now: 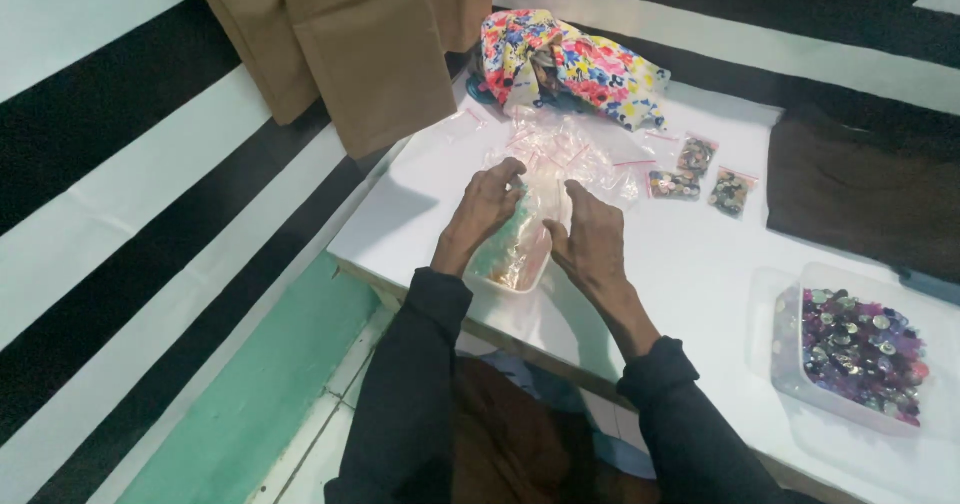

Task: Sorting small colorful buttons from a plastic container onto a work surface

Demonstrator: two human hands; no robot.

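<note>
My left hand (485, 209) and my right hand (592, 236) rest on either side of a clear plastic box (515, 254) of pale, mixed-colour small pieces on the white table (690, 264). Both hands touch the box's sides, fingers curled around it. Just beyond my fingers lies a heap of small clear zip bags (560, 149) with red strips. Whether anything small is pinched in my fingers cannot be seen.
A clear tub of purple and silver buttons (860, 349) stands at the right. Three small filled bags (700, 174) lie past the heap. Floral cloth (570, 64) sits at the back, dark brown fabric (860, 194) at the right, tan fabric (370, 44) hangs at the left.
</note>
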